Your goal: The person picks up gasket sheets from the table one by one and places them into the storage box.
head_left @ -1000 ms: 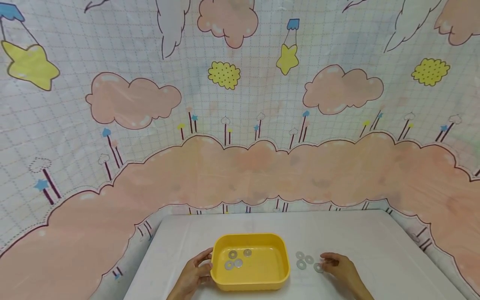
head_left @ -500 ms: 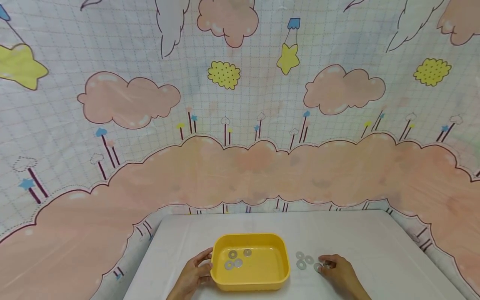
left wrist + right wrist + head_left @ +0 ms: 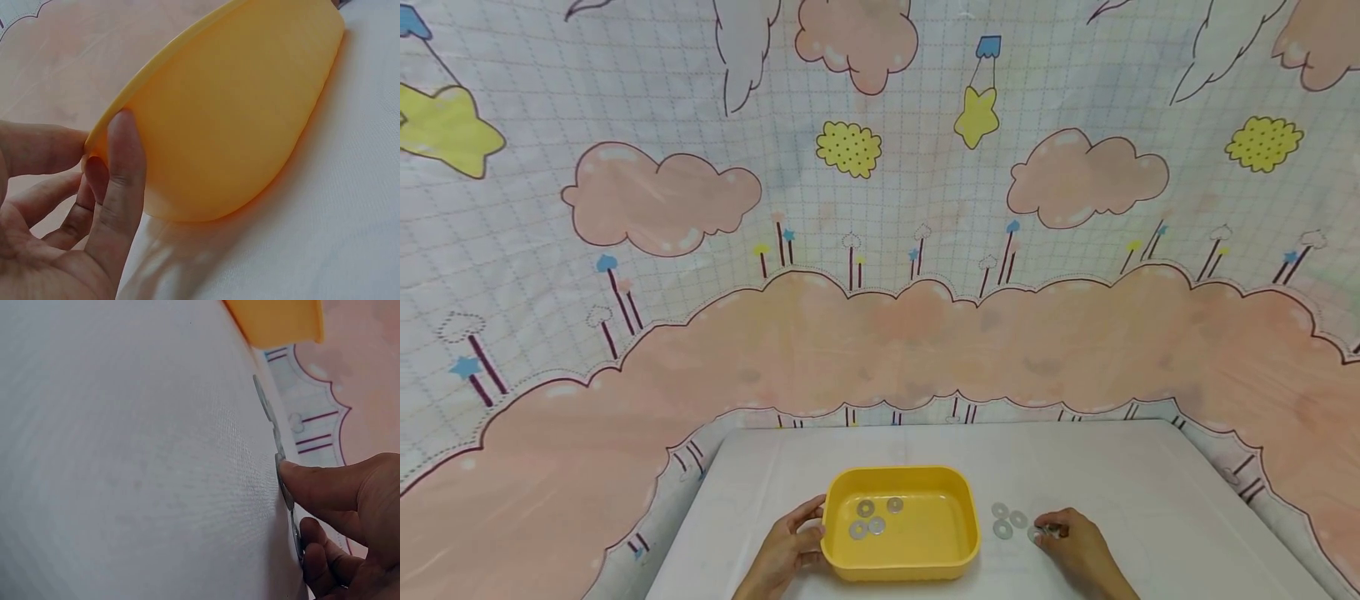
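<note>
Washers: four in yellow tray [image 3: 958, 508], three loose on table; right hand [image 3: 1075, 546] fingertips pinch fourth washer [image 3: 1037, 534]; left hand [image 3: 786, 546] grips tray.

On the table [image 3: 1120, 467] the tray [image 3: 958, 546] sits centred with four washers [image 3: 876, 518] in it, three loose washers [image 3: 1006, 518] just right, one hand at either side.
</note>
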The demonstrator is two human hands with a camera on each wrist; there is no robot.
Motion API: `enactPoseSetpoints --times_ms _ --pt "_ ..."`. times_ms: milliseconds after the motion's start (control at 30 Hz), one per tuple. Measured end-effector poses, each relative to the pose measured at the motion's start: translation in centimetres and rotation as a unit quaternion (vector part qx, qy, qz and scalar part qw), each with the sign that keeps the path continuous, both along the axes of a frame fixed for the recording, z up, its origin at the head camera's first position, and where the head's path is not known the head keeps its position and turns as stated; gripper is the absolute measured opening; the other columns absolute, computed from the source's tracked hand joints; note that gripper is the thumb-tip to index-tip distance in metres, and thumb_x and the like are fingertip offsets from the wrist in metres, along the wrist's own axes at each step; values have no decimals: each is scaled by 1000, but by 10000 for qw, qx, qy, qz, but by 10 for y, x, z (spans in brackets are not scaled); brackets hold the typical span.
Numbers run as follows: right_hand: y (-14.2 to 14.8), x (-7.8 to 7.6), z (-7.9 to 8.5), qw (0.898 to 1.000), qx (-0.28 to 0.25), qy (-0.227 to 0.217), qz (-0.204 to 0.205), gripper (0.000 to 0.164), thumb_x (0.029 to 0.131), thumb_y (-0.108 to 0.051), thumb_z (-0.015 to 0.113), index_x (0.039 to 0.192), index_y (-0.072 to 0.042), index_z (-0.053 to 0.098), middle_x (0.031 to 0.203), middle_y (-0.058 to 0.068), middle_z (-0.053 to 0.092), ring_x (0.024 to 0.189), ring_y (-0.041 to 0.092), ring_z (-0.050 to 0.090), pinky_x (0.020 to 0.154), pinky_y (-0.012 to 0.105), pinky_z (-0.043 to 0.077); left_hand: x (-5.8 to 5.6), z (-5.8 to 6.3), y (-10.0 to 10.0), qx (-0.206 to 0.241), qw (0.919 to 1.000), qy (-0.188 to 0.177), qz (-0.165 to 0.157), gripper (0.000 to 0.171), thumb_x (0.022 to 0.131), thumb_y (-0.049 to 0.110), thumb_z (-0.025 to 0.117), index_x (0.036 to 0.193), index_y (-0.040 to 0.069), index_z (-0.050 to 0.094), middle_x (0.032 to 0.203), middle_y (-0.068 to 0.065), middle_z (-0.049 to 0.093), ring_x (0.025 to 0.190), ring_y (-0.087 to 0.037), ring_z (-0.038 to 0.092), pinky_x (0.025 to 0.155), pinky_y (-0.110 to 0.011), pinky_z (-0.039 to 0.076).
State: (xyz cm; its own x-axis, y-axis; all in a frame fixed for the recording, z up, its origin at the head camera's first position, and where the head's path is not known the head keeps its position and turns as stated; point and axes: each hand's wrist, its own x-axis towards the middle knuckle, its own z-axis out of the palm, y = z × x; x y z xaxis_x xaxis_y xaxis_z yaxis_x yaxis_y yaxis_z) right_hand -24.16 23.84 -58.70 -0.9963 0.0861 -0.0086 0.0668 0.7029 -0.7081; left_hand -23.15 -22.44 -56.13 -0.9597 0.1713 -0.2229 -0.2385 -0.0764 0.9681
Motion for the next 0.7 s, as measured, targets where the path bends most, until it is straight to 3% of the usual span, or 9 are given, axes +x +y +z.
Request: enactPoseSetpoints --times_ms 167,333,700 --pt "1 0 0 10000 -25 17 48 25 74 -15 82 97 -12 72 94 0 62 83 15 48 72 25 41 0 1 -1 -6 10000 25 -57 67 92 9 62 152 1 33 125 -9 45 77 -9 60 68 -25 54" --pt "1 1 1 9998 -199 63 28 25 73 -13 82 96 -11 70 87 -2 60 76 12 46 65 21 39 0 1 -2 26 9999 40 -92 68 91 9 62 152 1 33 125 -8 46 77 -9 60 68 -25 54" --pt "2 2 7 9996 -224 164 -93 7 86 -7 69 92 -10 72 82 -3 65 75 11 52 68 24 42 0 1 0 -41 10000 -47 -10 68 91 10 64 152 2 33 125 -8 46 78 -10 61 69 -26 54"
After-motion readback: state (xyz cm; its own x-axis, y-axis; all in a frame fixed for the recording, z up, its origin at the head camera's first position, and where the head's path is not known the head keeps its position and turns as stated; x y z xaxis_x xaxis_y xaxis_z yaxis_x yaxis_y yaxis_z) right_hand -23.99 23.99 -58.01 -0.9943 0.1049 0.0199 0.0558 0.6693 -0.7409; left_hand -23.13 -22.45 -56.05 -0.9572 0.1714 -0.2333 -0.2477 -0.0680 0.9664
